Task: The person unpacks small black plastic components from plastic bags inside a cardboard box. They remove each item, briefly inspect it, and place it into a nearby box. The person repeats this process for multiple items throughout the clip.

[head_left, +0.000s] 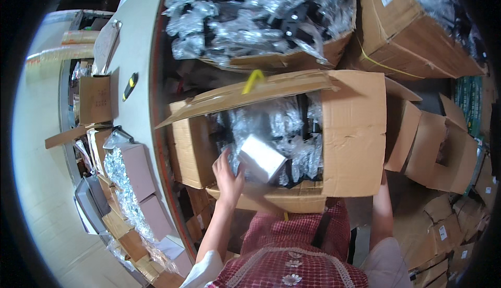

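Observation:
An open cardboard carton (355, 136) stands in front of me with its flaps folded out. Inside lie several dark parts in clear plastic wrap (302, 155), and on top of them a small white box (262, 158) rests at a tilt. My left hand (228, 178) is at the carton's near left side, fingers apart, right beside the white box; whether the thumb touches it I cannot tell. My right forearm (382, 209) reaches up to the carton's right flap, which hides the fingers of that hand.
Beyond the carton stands a large box of plastic-wrapped dark parts (261, 21), with another full carton (396, 32) at the far right. A yellow-black utility knife (130, 86) lies on the pale table (133, 42) to the left. Opened cartons (443, 152) crowd the right side.

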Action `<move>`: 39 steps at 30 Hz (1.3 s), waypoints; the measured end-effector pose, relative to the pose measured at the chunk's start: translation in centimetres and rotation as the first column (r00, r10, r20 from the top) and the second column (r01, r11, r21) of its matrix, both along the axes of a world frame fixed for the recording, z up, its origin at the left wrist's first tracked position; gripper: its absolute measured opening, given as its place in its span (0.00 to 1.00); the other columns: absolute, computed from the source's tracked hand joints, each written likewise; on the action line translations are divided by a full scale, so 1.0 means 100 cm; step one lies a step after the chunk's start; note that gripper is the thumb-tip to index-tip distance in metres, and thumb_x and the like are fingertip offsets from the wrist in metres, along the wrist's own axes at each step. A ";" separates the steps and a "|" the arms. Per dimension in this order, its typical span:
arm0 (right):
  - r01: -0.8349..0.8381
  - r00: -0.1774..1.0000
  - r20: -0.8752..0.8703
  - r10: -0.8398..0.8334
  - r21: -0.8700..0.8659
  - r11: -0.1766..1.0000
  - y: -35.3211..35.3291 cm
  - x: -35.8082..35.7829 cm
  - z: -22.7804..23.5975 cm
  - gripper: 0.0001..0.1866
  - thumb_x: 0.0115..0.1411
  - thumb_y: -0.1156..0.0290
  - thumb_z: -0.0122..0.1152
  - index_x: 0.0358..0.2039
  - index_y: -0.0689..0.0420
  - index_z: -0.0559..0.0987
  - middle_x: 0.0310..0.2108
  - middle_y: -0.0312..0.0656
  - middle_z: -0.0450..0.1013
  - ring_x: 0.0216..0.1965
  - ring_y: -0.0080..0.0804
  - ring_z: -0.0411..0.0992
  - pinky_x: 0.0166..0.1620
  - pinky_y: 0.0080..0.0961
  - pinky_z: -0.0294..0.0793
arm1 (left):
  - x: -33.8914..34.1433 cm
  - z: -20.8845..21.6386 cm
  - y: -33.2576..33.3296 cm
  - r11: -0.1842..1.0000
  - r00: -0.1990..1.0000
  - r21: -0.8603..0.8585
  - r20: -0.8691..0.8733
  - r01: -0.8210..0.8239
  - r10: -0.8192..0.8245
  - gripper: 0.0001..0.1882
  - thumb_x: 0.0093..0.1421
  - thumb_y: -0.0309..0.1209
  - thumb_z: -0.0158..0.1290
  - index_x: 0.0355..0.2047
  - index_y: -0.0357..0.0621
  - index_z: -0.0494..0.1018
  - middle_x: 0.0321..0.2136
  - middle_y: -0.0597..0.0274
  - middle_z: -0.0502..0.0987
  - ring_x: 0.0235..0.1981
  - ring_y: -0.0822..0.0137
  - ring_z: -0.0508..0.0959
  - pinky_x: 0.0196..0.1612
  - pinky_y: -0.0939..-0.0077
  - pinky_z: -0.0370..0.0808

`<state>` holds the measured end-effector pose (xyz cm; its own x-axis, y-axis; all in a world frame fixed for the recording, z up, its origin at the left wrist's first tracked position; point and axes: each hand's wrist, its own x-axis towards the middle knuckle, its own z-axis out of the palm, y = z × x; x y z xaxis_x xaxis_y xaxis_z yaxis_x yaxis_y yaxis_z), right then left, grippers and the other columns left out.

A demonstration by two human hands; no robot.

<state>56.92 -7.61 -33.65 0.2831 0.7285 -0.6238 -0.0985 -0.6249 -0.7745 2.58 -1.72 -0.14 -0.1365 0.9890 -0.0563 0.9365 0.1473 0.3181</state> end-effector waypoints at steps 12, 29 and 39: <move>0.009 0.771 0.577 -0.272 0.417 0.909 -0.020 -0.197 0.371 0.15 0.65 0.80 0.55 0.52 0.62 0.78 0.50 0.43 0.76 0.52 0.36 0.75 0.58 0.30 0.72 | -0.057 -0.020 0.043 0.868 0.533 -0.493 0.751 0.060 0.389 0.21 0.59 0.31 0.59 0.50 0.32 0.74 0.36 0.58 0.82 0.39 0.65 0.80 0.40 0.71 0.75; -0.791 0.582 0.670 0.460 0.338 0.510 0.051 -0.398 0.397 0.14 0.57 0.68 0.69 0.43 0.55 0.80 0.36 0.43 0.78 0.43 0.44 0.75 0.52 0.38 0.72 | -0.107 0.029 0.023 0.795 0.042 -0.579 0.812 0.179 0.582 0.17 0.67 0.28 0.52 0.55 0.36 0.71 0.42 0.59 0.80 0.39 0.69 0.80 0.43 0.76 0.76; -0.676 0.642 0.642 0.418 0.217 0.704 0.054 -0.428 0.405 0.18 0.59 0.62 0.67 0.47 0.54 0.77 0.40 0.53 0.79 0.42 0.55 0.78 0.42 0.43 0.77 | -0.092 0.072 -0.016 0.925 0.559 0.196 0.749 0.325 -0.355 0.32 0.58 0.31 0.64 0.62 0.41 0.68 0.53 0.48 0.77 0.57 0.58 0.76 0.59 0.63 0.71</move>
<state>14.12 -2.24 6.86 -0.0849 0.9893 -0.1189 0.6394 -0.0374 -0.7679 -6.65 -3.29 7.06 0.2879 0.9560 0.0559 0.3286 -0.1535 0.9319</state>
